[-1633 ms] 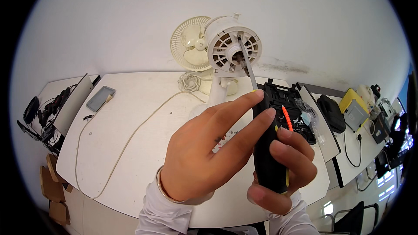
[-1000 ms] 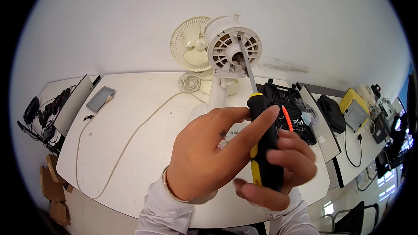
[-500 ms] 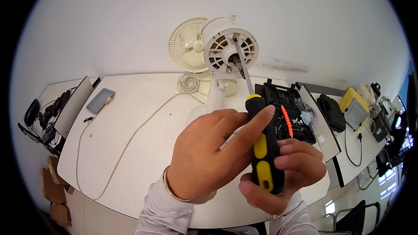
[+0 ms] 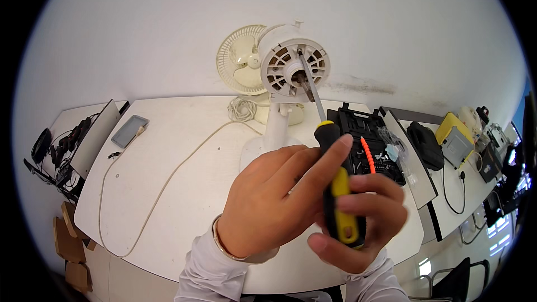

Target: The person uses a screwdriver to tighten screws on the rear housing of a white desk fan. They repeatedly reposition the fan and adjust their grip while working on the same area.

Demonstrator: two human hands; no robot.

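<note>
A screwdriver [image 4: 339, 184] with a black and yellow handle is held in both hands. Its long metal shaft runs up to the upper part of a white fan's round motor housing [image 4: 295, 70], beside the bare motor shaft [image 4: 306, 88]. My left hand [image 4: 279, 193] is closed round the front of the handle, its index finger laid along the top. Toward the handle's rear end, my right hand [image 4: 366, 218] grips with thumb and fingers, slightly blurred. The white fan stands upright on the table [image 4: 184, 218] without a grille or blades in front.
A smaller cream fan [image 4: 243, 59] stands behind, its coiled cord [image 4: 241, 109] next to it. At right lies an opened black tool case [image 4: 363, 120] with an orange flexible rod [image 4: 367, 154]. A grey tray [image 4: 130, 130] lies at left, and a cable [image 4: 162, 193] loops across the table.
The screwdriver handle has turned about its axis, with my right-hand fingers shifting round it. My left hand stays nearly in place.
</note>
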